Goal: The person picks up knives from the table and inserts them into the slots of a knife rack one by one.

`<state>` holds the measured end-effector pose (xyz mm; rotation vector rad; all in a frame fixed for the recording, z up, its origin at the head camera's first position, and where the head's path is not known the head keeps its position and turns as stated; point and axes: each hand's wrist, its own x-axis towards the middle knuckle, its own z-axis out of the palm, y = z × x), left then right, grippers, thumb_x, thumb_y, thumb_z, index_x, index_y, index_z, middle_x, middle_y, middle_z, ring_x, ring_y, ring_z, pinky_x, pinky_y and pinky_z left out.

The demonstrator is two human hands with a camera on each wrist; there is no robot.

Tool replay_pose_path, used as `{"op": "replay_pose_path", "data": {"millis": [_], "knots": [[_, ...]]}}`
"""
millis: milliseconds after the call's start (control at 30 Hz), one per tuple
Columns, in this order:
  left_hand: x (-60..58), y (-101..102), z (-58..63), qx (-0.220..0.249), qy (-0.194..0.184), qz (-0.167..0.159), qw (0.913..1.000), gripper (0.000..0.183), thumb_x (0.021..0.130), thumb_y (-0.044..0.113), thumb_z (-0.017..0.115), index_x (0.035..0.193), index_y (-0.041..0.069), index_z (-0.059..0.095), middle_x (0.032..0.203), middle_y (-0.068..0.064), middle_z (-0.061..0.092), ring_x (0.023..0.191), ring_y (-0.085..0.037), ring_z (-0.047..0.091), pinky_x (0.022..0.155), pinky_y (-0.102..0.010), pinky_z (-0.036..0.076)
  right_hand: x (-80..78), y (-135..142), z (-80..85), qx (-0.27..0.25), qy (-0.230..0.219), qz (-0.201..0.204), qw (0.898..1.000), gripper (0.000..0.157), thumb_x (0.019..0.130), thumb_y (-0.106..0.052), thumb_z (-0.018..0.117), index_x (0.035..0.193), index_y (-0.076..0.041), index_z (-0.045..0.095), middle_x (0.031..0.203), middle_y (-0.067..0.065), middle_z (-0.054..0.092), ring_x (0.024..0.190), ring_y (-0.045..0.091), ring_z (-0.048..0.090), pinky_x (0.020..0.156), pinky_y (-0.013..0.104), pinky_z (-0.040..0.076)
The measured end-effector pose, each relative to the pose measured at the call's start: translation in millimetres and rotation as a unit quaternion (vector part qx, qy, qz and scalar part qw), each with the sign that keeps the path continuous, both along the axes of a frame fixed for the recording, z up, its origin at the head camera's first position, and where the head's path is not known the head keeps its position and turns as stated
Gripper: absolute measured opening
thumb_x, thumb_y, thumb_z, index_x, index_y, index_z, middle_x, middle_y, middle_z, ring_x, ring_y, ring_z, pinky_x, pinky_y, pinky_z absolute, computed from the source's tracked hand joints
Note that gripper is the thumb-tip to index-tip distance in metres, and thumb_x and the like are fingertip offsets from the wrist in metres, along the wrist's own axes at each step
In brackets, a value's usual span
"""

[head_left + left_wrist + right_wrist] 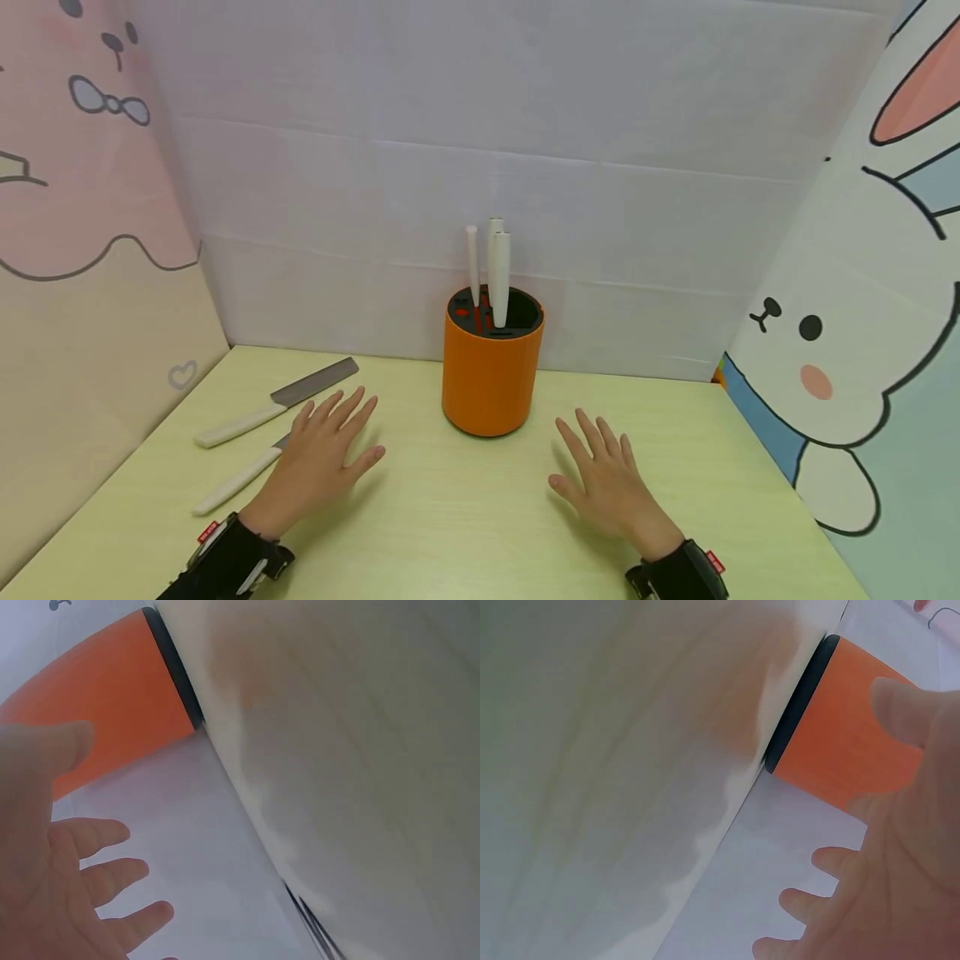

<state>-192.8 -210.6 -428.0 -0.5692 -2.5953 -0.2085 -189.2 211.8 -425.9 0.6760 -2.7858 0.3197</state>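
Note:
My left hand hovers over the left side of the table, fingers spread and holding nothing. Beneath and beside it lie two white-handled knives: a cleaver with a broad grey blade, and a second knife whose blade is mostly hidden by the hand. On the right, my right hand is also spread above the table, with nothing in it. Between and beyond both hands stands an orange round knife block, upright. Several white handles stick up from the slots in its black top.
The pale wooden table meets a white cloth wall right behind the knife block. Cartoon-printed panels close off the left side and the right side.

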Motion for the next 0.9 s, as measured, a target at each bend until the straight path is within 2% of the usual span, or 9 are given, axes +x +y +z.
{"op": "replay_pose_path", "data": {"millis": [233, 333, 500, 667, 800, 900], "knots": [[10.3, -41.9, 7.3, -0.005, 0.019, 0.020, 0.9996, 0.065, 0.086, 0.045, 0.067, 0.137, 0.010, 0.050, 0.139, -0.016, 0.047, 0.125, -0.041, 0.039, 0.098, -0.066, 0.027, 2.0, -1.6, 2.1, -0.002, -0.005, 0.003, 1.000, 0.071, 0.094, -0.044, 0.058, 0.151, -0.018, 0.025, 0.155, 0.016, 0.017, 0.136, 0.045, 0.016, 0.103, 0.071, 0.016], [16.3, -61.8, 12.0, -0.004, 0.007, 0.039, 0.9992, 0.059, 0.084, 0.040, 0.070, 0.131, 0.008, 0.055, 0.133, -0.019, 0.051, 0.118, -0.042, 0.044, 0.093, -0.066, 0.032, 1.8, -1.9, 2.1, 0.000, -0.006, 0.003, 1.000, 0.071, 0.094, -0.044, 0.058, 0.151, -0.018, 0.025, 0.155, 0.017, 0.017, 0.137, 0.044, 0.015, 0.103, 0.071, 0.016], [26.0, -89.4, 16.2, 0.015, -0.053, 0.069, 0.9961, 0.053, 0.083, 0.037, 0.072, 0.123, 0.005, 0.058, 0.122, -0.019, 0.057, 0.108, -0.044, 0.049, 0.081, -0.064, 0.040, 1.7, -1.3, 1.6, -0.001, -0.008, 0.003, 1.000, 0.070, 0.095, -0.044, 0.057, 0.151, -0.018, 0.025, 0.155, 0.016, 0.017, 0.138, 0.043, 0.013, 0.103, 0.071, 0.015], [31.6, -105.9, 14.2, 0.038, -0.138, 0.090, 0.9856, 0.051, 0.082, 0.036, 0.074, 0.116, 0.001, 0.059, 0.113, -0.020, 0.059, 0.100, -0.044, 0.052, 0.079, -0.059, 0.045, 2.6, -1.0, 1.9, -0.006, -0.010, 0.003, 1.000, 0.070, 0.094, -0.044, 0.057, 0.151, -0.018, 0.025, 0.155, 0.016, 0.018, 0.138, 0.043, 0.013, 0.103, 0.071, 0.015], [32.8, -113.1, 11.9, 0.040, -0.186, 0.098, 0.9769, 0.039, 0.081, 0.030, 0.074, 0.104, 0.001, 0.061, 0.098, -0.013, 0.061, 0.084, -0.030, 0.057, 0.070, -0.047, 0.049, 2.3, -0.8, 1.8, -0.011, -0.010, 0.007, 1.000, 0.070, 0.095, -0.043, 0.058, 0.151, -0.017, 0.026, 0.154, 0.017, 0.018, 0.137, 0.043, 0.013, 0.103, 0.071, 0.015], [32.8, -116.8, 9.6, 0.047, -0.210, 0.093, 0.9722, 0.024, 0.081, 0.022, 0.073, 0.094, 0.005, 0.062, 0.084, -0.003, 0.058, 0.070, -0.018, 0.051, 0.060, -0.037, 0.045, 1.8, -1.0, 2.2, -0.011, -0.008, 0.010, 1.000, 0.070, 0.095, -0.043, 0.057, 0.151, -0.017, 0.026, 0.155, 0.017, 0.018, 0.137, 0.044, 0.014, 0.103, 0.072, 0.015]]}}
